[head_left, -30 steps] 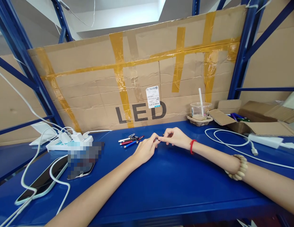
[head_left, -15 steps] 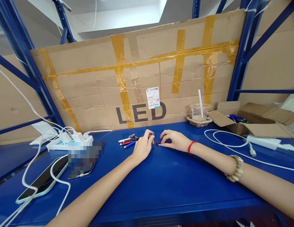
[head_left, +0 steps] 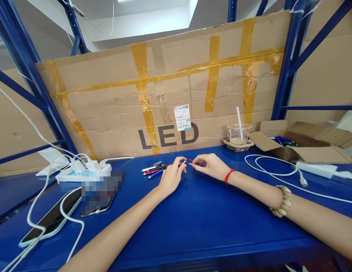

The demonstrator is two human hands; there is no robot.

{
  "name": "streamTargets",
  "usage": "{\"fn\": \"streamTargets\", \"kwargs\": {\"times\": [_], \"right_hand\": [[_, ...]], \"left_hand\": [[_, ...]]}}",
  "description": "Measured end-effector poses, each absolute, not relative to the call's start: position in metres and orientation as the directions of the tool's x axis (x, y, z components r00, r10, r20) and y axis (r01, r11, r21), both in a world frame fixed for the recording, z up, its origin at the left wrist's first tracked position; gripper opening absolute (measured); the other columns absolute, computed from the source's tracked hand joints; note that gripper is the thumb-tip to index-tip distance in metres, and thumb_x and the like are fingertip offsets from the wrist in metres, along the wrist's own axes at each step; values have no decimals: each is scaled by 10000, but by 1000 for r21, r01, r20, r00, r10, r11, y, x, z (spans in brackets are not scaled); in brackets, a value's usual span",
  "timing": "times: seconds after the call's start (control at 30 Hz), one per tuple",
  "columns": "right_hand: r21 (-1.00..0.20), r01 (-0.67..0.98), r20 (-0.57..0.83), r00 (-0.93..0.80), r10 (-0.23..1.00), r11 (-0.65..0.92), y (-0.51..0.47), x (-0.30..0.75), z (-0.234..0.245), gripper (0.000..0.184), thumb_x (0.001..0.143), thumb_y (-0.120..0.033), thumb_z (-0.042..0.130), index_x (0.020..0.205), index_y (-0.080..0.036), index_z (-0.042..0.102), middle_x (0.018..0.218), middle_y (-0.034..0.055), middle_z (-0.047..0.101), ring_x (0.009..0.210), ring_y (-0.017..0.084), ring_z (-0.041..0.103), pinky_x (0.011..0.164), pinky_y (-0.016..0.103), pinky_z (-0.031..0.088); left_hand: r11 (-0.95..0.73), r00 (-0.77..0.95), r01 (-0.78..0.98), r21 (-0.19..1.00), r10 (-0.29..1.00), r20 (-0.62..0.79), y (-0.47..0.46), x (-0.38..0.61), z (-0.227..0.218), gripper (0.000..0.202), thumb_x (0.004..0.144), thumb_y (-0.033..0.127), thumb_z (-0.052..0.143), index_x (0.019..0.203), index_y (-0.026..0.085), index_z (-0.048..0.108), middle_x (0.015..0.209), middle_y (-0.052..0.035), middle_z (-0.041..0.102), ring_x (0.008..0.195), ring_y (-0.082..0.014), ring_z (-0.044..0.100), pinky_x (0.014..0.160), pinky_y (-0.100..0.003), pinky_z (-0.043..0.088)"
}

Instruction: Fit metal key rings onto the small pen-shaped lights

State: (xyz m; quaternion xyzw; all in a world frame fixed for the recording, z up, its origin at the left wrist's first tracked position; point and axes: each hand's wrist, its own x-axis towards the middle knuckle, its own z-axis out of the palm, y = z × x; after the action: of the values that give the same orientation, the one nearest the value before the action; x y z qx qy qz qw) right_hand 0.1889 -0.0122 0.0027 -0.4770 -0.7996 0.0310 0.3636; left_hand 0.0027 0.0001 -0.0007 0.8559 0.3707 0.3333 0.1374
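Note:
My left hand [head_left: 171, 176] is closed in a pinch on a small piece with a shiny metal end, mostly hidden by the fingers. My right hand [head_left: 212, 167] pinches a small red clip shaped like a carabiner [head_left: 189, 161], with a silvery bar on it. The clip's far end meets the metal piece at my left fingertips; I cannot tell whether they are linked. Left of my left hand, several slim pen-like tubes lie side by side: a silver tube [head_left: 148, 169], a red tube [head_left: 151, 172] and a blue tube [head_left: 155, 174] among them.
At the left are a white power strip [head_left: 87, 174], cables and two phones, one of them a dark phone [head_left: 52, 215]. A plastic cup [head_left: 238, 134] with a straw, an open cardboard box [head_left: 314, 155] and a white cable [head_left: 275, 174] are to the right. Cardboard [head_left: 113, 113] stands behind.
My right hand has lifted the red clip slightly up and to the left, against the metal piece at my left fingertips. My left hand has turned a little.

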Motion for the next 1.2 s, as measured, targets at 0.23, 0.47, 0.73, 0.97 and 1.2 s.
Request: {"fn": "streamTargets", "kwargs": {"times": [0.23, 0.47, 0.73, 0.97, 1.2], "right_hand": [[-421, 659, 570, -342, 747, 623, -12, 189, 3, 238, 775, -366, 492, 806, -174, 628, 735, 21, 626, 620, 108, 551, 573, 217, 427], [-635, 450, 518, -355, 778, 628, -10, 187, 2, 299, 760, -360, 517, 971, -148, 502, 741, 37, 622, 623, 120, 593, 622, 244, 483], [-625, 496, 449, -402, 798, 602, -6, 186, -5, 355, 822, -290, 409, 1119, -121, 508, 823, 60, 599, 594, 93, 527, 570, 234, 469], [-561, 514, 430, -489, 759, 649, -11, 184, -3, 367, 847, -299, 386, 1165, -153, 495, 846, 47, 570, 631, 90, 497, 578, 216, 442], [-320, 650, 471, -521, 711, 689, -14, 186, 3, 300, 852, -347, 390, 1017, -169, 568, 737, 29, 523, 621, 102, 462, 578, 215, 385]], "left_hand": [[-724, 520, 460, 515, 689, 504, -5, 4, 3, 262, 890, 341, 287, 919, 182, 494, 830, 4, 582, 702, -109, 522, 660, -216, 377], [-759, 591, 402, 512, 642, 488, -5, 5, 3, 271, 885, 296, 308, 932, 160, 537, 885, -26, 577, 699, -111, 521, 682, -218, 401], [-784, 588, 392, 482, 616, 524, -4, 4, 0, 246, 872, 300, 356, 940, 172, 555, 909, -29, 559, 756, -118, 531, 724, -228, 410], [-782, 576, 367, 503, 616, 538, -1, 3, 0, 247, 863, 264, 384, 1021, 188, 559, 970, -27, 580, 856, -137, 532, 776, -237, 405], [-777, 542, 351, 523, 624, 563, 1, 2, -1, 250, 832, 283, 445, 1029, 196, 572, 970, -24, 594, 874, -153, 539, 790, -251, 406]]}}
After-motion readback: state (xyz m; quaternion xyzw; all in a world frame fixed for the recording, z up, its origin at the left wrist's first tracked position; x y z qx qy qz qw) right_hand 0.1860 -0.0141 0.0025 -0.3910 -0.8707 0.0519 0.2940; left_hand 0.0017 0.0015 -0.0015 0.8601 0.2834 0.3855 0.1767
